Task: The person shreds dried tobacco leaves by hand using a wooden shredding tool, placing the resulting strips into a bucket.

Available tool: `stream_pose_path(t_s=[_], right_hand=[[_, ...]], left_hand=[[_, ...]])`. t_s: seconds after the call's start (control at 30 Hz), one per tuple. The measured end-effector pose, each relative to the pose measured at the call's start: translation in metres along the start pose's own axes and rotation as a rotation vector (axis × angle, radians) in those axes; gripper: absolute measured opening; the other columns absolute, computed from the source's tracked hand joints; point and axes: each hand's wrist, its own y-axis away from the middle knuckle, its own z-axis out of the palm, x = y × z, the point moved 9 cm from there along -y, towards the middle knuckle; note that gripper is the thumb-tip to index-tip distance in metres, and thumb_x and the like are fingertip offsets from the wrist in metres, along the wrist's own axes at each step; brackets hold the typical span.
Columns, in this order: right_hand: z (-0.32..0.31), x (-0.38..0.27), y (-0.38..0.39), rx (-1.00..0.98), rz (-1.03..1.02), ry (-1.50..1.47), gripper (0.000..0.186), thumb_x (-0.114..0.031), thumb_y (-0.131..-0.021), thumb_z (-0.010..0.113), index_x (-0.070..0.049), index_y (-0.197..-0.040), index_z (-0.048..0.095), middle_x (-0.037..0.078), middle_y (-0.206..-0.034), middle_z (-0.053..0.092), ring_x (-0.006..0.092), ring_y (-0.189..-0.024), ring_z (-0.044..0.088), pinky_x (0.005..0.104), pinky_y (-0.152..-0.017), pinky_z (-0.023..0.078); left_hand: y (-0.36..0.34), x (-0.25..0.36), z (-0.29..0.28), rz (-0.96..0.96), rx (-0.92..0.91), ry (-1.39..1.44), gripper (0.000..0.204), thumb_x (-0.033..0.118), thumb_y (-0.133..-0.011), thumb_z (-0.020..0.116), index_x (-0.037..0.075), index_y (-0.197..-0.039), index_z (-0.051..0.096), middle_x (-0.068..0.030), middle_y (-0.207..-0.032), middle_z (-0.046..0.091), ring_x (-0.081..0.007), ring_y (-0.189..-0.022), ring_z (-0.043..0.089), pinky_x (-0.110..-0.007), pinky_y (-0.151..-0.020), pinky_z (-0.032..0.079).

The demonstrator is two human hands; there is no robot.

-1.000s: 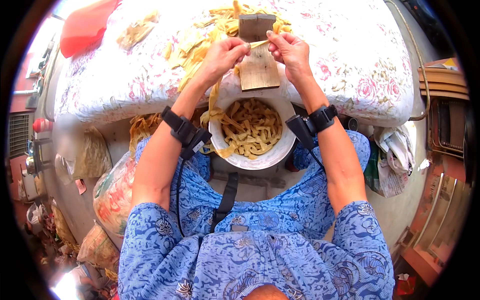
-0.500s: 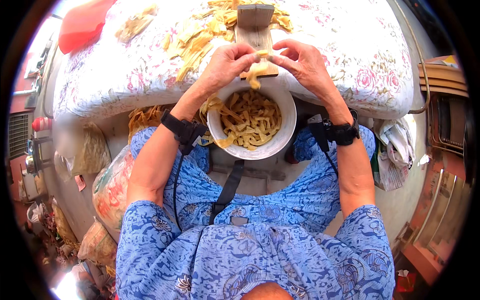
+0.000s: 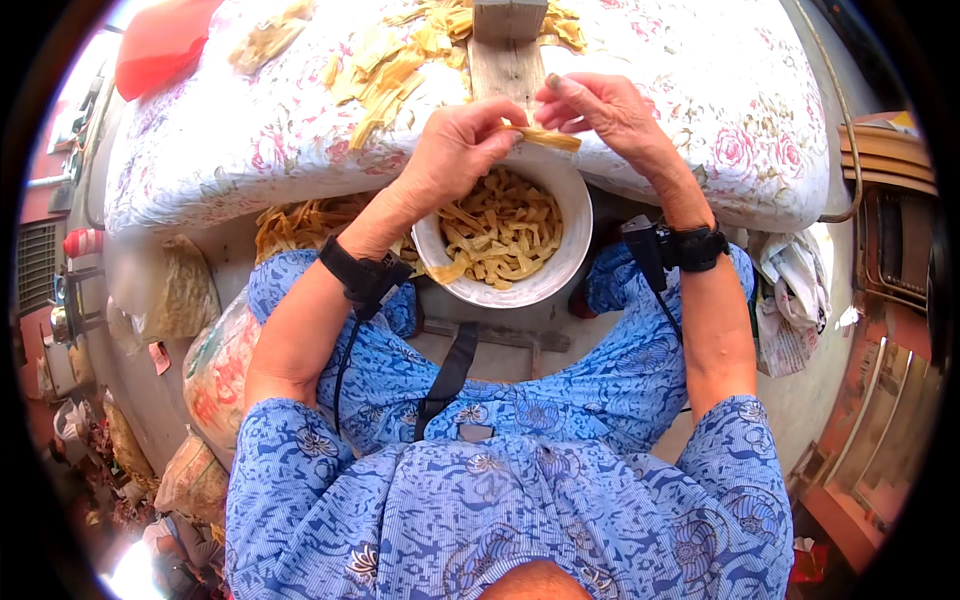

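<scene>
A flat, pale-yellow fibrous strip is pinched between the thumb and fingers of my left hand. Its free end points right, above the far rim of a white bowl. Just above that end is my right hand, its fingers loosely bent and apart with nothing seen in them. Inside the bowl lie many short folded yellow pieces. Beyond my hands a wooden board with an upright block rests on the table edge. Longer yellow strips are heaped beside it.
A floral cloth covers the table, with a red bag at its far left. More brownish strips sit under the table, left of the bowl. Plastic bags stand by my left leg, and a white bag lies right.
My hands were together on the strip; now the right hand has come away from it. My left hand has moved slightly down, and its strip now stretches out to the right.
</scene>
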Motion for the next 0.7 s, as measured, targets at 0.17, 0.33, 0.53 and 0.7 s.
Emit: stream_pose_path(t_s=[0.17,0.33,0.53,0.7], right_hand=[[0.046,0.037,0.015,-0.312,0.225,-0.065,0.039,-0.035,-0.087,0.053,0.003,-0.083,0.062,0.001,-0.058,0.055,0.0028,-0.042,0.042,0.016,-0.041,0.034],[0.082,0.006,0.034,-0.584,0.249,-0.398,0.03,-0.025,-0.087,0.052,0.003,-0.09,0.062,-0.004,-0.044,0.044,0.0005,-0.04,0.038,0.0146,-0.039,0.025],[0.062,-0.015,0.012,-0.323,0.009,-0.632,0.035,-0.03,-0.089,0.05,0.001,-0.101,0.06,-0.003,-0.052,0.05,0.0003,-0.046,0.044,0.0161,-0.043,0.031],[0.045,-0.01,0.007,-0.104,-0.174,0.066,0.027,-0.023,-0.085,0.056,-0.003,-0.102,0.062,-0.001,-0.069,0.06,0.0055,-0.055,0.052,0.0185,-0.053,0.041]], left_hand=[[0.006,0.035,0.009,0.269,-0.077,-0.202,0.009,0.011,-0.083,0.059,0.004,-0.089,0.059,0.0066,-0.063,0.05,-0.0037,-0.056,0.045,-0.018,-0.049,0.037],[0.003,0.006,-0.002,-0.036,-0.223,0.2,0.019,0.02,-0.087,0.056,0.002,-0.084,0.061,0.0036,-0.062,0.054,-0.0031,-0.056,0.048,-0.017,-0.05,0.039],[0.006,-0.048,0.027,-0.366,-0.302,0.779,0.029,0.028,-0.092,0.045,0.002,-0.084,0.056,0.0045,-0.056,0.047,-0.0004,-0.043,0.036,-0.015,-0.043,0.031],[0.02,-0.036,0.069,-0.463,-0.532,1.018,0.029,0.028,-0.093,0.041,0.001,-0.089,0.051,0.0068,-0.048,0.041,0.0011,-0.035,0.027,-0.015,-0.039,0.021]])
